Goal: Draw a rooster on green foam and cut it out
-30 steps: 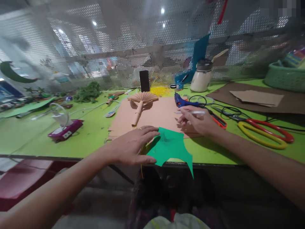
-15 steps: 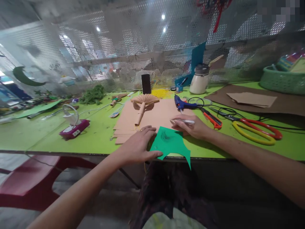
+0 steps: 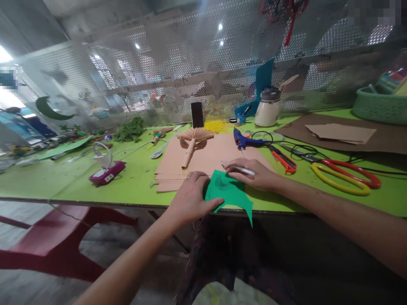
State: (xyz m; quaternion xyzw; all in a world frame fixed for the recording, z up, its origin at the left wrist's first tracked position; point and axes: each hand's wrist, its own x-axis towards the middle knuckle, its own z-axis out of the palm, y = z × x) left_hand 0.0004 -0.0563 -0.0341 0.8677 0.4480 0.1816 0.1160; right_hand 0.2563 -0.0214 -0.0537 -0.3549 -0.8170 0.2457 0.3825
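Note:
A green sheet of craft paper or foam [image 3: 232, 194], with dark curved pencil-like marks and a cut-out lower edge, lies at the table's front edge and partly overhangs it. My left hand [image 3: 193, 198] rests on its left side, thumb on the sheet and fingers apart. In my right hand [image 3: 259, 174] is a white pen [image 3: 245, 170], gripped over the sheet's upper right part; its tip points left and I cannot tell whether it touches. Behind both hands is a stack of tan paper [image 3: 210, 154], bearing a pleated paper fan shape with a rolled handle [image 3: 190, 153].
Right of the stack are a blue glue gun [image 3: 244, 139], an orange utility knife [image 3: 284, 160] and red-and-yellow-handled scissors [image 3: 341, 178]. A purple power block [image 3: 107, 173] sits left. At the back stand a phone [image 3: 196, 114], a pale jar [image 3: 267, 111] and a green basket [image 3: 378, 106].
The view has shifted slightly, moving things on the left rightward. My right hand and the pen have moved a little left and down over the green sheet. My left hand stays on it.

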